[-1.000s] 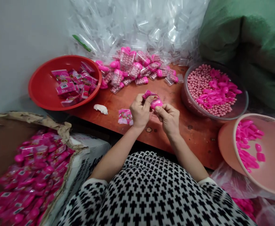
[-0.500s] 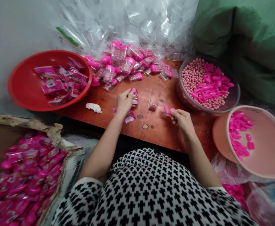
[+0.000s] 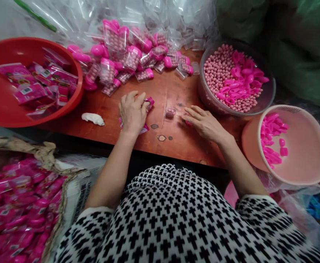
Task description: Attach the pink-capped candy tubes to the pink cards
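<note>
My left hand (image 3: 131,111) rests on the brown table (image 3: 162,146) with its fingers curled on a pink wrapper (image 3: 149,102); another pink wrapper (image 3: 144,128) lies under the palm. My right hand (image 3: 203,122) lies flat on the table, fingers stretched out to the left, with a bit of a pink cap (image 3: 188,123) showing beneath it. A small clear container with pink beads (image 3: 170,111) stands uncapped on the table between the two hands, just beyond my right fingertips.
A red bowl (image 3: 0,109) of pink packets sits at the left. Filled capped containers (image 3: 127,62) lie before clear bags at the back. A clear bowl (image 3: 269,91) holds beads and caps, a pink basin (image 3: 308,146) holds caps. A cardboard box (image 3: 19,204) of wrapped items stands below left.
The hands parted from the item held together. The open container now stands on the table. My left hand went down with the wrapper; my right hand, which pinched a pink cap, now lies flat.
</note>
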